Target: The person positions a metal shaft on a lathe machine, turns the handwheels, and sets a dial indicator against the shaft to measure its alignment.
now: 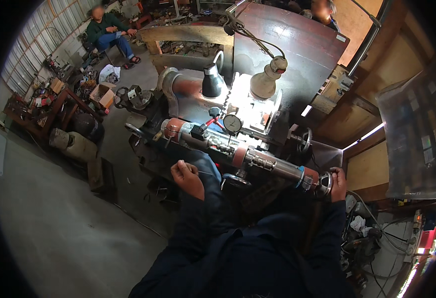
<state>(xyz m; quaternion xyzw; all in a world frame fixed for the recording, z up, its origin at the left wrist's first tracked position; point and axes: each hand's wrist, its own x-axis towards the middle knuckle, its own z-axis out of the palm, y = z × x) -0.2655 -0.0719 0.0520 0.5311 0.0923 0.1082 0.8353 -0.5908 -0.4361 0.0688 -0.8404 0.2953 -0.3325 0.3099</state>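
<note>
My right hand (338, 185) is wrapped round the rim of a small metal handwheel (323, 183) at the right end of a long machine. My left hand (188, 179) is held up in front of the machine, its fingers curled together. A thin pale line shows just right of those fingers; I cannot make out what they hold. Between the hands runs the machine's metal cylinder (285, 170) with reddish-brown bands. Above its middle a round dial gauge (233, 123) is mounted on a red-jointed arm (212, 120), whose black block base (198, 131) rests on the machine.
Two lamps, one black (212, 83) and one tan (264, 82), hang over the brightly lit middle. Another handwheel (236, 180) juts from the front. A large metal panel (290, 42) stands behind. One person (109, 31) sits far left; another (322, 11) is behind the panel.
</note>
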